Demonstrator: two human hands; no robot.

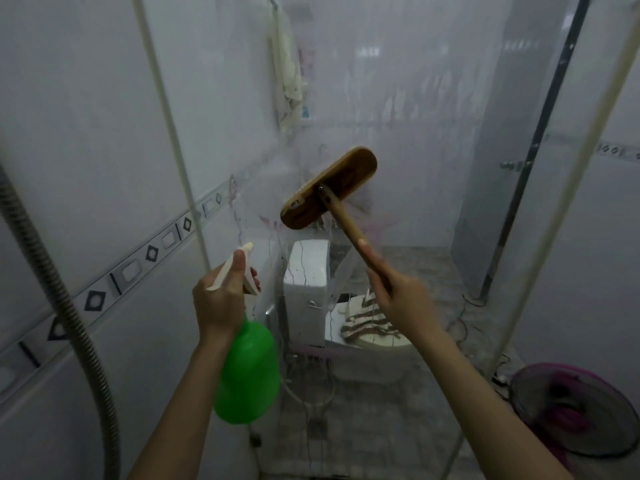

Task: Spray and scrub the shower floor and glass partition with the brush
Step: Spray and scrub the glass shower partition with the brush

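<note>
The person stands facing the glass [398, 98], which is wet and streaked with runs of foam and pinkish liquid. The left hand [221, 299] grips the neck of a green spray bottle [249, 368]: the thumb lies up along the white spray head and the fingers curl round the trigger, with the nozzle aimed at the glass. The bottle hangs upright below the hand, low and left of centre, close to the glass but apart from it. The right hand [401, 299] is closed round the wooden handle [346, 226] of the brush [329, 188], with the thumb stretched along the shaft. The brush is raised at the middle of the view, above both hands. Its head is tilted with the right end higher. Its wooden back faces the camera and its bristle side is turned to the glass; it seems to touch the pane, though the contact itself is hidden. Through the glass show a white toilet [306, 271] with a striped towel [367, 320] on its lid, and the grey speckled floor [363, 427]. A metal hose [52, 271] curves down the tiled wall [86, 133] at left. A pink fan [571, 414] sits low at right, beyond the glass edge, near a door [502, 133] with a dark frame.
</note>
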